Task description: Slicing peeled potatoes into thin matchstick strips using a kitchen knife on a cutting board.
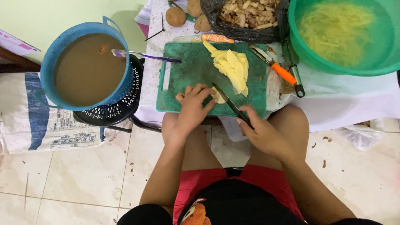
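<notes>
A potato piece (218,96) was pinned on the green cutting board (187,79) by the left hand (192,106), fingers pressed together – the knife (229,102) was gripped closed in the right hand (260,131); fingertips were best kept curled back.

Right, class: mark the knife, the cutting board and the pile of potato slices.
knife (227,99), head view, middle of the dark blade.
cutting board (189,71), head view, bare green surface left of the slices.
pile of potato slices (232,68), head view, centre of the pile.
</notes>
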